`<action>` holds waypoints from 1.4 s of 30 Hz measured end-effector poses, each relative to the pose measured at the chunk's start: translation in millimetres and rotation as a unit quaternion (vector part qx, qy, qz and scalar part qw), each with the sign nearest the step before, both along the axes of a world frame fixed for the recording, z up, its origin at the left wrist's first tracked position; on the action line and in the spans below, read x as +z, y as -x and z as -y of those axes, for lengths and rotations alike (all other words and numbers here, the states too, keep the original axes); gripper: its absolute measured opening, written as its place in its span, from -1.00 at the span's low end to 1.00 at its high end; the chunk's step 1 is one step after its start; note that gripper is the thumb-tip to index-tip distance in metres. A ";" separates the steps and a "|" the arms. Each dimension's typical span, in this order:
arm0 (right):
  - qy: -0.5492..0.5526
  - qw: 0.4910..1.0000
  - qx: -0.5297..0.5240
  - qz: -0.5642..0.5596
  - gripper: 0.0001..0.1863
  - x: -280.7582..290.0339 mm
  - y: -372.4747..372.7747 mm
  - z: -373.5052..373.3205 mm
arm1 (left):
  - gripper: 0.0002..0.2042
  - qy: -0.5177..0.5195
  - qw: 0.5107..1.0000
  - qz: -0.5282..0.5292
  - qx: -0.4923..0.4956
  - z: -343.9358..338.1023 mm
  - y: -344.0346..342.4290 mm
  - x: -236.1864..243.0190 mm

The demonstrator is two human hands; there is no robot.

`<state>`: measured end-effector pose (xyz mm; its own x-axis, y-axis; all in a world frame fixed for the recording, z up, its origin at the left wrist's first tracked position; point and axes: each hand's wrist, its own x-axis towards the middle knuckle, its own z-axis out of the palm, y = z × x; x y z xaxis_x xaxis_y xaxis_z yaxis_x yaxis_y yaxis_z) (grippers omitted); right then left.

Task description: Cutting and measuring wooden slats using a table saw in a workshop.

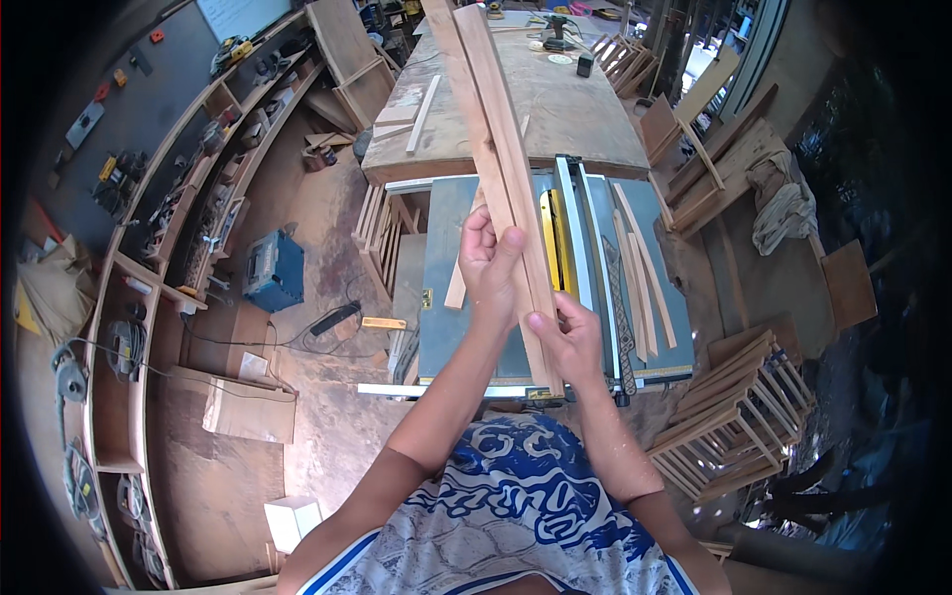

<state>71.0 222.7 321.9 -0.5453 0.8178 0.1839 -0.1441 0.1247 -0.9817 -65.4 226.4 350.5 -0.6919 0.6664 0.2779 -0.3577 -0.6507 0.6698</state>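
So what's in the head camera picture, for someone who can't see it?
Both hands, left hand and right hand, hold long pale wooden boards over a grey table saw. Thin wooden strips lie on its right side, beyond a dusty wooden workbench.

Sleeveless white jersey, blue swirl print (blue-trimmed armholes); bare forearms.

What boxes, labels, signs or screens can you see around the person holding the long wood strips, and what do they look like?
Small white cardboard box: on the floor at the lower left, cube-shaped, plain.
Flat brown cardboard box: on the floor beside the shelves, wide and low.
Pale whiteboard-like panel: on the wall at the top left, rectangular, light grey-white.
Small yellow label: on the left edge of the grey table saw, square.
No screens show.
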 end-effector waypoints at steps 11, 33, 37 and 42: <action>0.046 0.998 -0.036 0.019 -0.68 -3.5 2.3 3.7 | -0.55 0.007 1.000 -0.017 0.011 0.5 3.3 -8.2; 0.047 0.995 -0.017 0.081 -0.74 6.9 2.6 -2.7 | -0.76 0.050 0.997 -0.051 -0.012 4.2 7.5 -16.7; 0.035 0.997 -0.020 0.060 -0.75 8.8 7.9 -8.4 | -0.70 0.076 0.992 -0.095 -0.023 9.1 5.2 -24.2; 0.041 0.999 -0.007 0.032 -0.77 19.1 16.3 -18.2 | -0.71 0.080 0.991 -0.097 -0.035 10.2 2.9 -32.8</action>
<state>54.8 240.9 341.0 -0.5427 0.8360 0.0813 -0.0787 0.0458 -0.9959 -68.3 216.2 317.7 -0.5867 0.7571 0.2875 -0.2527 -0.5084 0.8232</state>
